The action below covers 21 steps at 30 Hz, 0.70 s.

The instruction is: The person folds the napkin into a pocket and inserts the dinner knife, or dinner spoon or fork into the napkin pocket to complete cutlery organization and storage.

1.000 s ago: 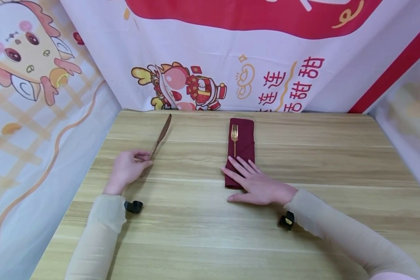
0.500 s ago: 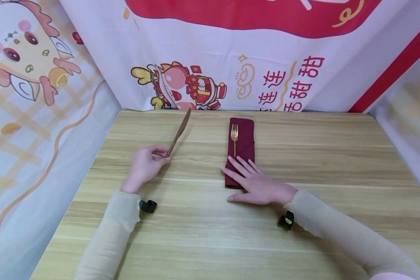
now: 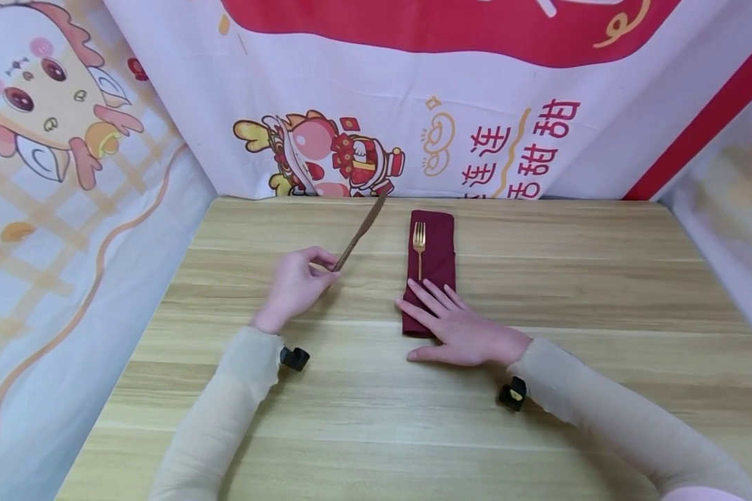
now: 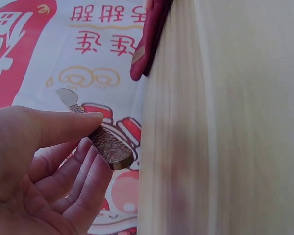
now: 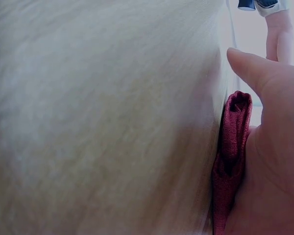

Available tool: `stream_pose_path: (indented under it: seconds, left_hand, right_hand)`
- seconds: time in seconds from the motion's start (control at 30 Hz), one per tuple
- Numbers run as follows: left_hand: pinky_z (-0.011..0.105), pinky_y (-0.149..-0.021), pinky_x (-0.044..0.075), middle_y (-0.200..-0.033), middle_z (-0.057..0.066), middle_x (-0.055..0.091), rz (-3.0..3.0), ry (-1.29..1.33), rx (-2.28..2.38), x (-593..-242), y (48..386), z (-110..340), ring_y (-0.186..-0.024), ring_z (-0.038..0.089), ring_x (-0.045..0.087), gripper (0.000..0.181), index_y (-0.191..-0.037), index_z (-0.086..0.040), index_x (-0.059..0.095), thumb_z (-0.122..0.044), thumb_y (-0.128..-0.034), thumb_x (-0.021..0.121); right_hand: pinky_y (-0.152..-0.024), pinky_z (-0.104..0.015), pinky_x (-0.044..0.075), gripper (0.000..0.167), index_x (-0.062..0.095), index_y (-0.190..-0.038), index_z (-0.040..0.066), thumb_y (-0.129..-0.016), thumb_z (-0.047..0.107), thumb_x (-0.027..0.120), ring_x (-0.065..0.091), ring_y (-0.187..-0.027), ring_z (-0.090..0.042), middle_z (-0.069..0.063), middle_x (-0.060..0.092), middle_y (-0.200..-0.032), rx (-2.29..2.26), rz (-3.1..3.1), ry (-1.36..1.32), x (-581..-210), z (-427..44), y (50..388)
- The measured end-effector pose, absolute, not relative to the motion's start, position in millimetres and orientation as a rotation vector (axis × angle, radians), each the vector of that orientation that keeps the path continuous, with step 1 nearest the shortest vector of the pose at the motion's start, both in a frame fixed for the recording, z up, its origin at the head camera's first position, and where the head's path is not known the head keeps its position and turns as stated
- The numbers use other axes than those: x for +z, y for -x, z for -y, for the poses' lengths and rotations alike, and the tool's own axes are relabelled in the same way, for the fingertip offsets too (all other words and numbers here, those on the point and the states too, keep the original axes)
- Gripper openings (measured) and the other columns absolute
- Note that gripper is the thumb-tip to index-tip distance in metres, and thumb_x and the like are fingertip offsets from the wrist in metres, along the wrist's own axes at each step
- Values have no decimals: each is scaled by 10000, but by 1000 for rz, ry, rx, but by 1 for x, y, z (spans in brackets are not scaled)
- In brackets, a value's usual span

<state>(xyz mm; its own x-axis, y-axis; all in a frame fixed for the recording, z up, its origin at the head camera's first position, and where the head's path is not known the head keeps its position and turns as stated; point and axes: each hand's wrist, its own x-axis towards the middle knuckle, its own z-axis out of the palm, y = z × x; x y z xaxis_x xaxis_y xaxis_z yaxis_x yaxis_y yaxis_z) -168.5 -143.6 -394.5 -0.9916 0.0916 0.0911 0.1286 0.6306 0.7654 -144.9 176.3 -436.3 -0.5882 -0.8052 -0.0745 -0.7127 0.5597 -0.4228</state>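
My left hand point(image 3: 297, 287) pinches a table knife point(image 3: 358, 235) by its handle, between thumb and fingers, above the table left of the napkin. The left wrist view shows the textured handle point(image 4: 110, 146) close up, its blade pointing away. A dark red folded napkin point(image 3: 435, 240) lies lengthwise on the table, and a gold fork point(image 3: 420, 247) rests on its upper part, tines away from me. Across the napkin's near part my right hand point(image 3: 460, 332) lies flat with fingers spread, just below the fork handle. In the right wrist view the napkin's folded edge point(image 5: 230, 156) sits beneath the palm.
The light wooden table point(image 3: 376, 417) ends at a white and red printed cloth point(image 3: 326, 83) standing behind it. Another printed cloth point(image 3: 56, 229) hangs along the left side. A small black camera point(image 3: 294, 358) is worn on the left wrist, another point(image 3: 512, 394) on the right.
My left hand has carried the knife rightward and slightly away from me, closer to the napkin. The right hand, napkin and fork have stayed in place.
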Motion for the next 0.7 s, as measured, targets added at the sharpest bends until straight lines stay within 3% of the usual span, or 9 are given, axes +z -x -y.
stream_pose_path:
  seconds: [0.7]
  left_hand:
    - [303,-630,591,-964,19,712,2627,317,-1518,-387,181,80,-777,143,726,186,-1021,-76,738,-4,-863,804]
  right_hand:
    - [-1191,-585,14,878,182,-1647,236,-966,663,536,-49,-1530,-366,-112,-16,-1697,-496,-2546,1253,-437,-174,145]
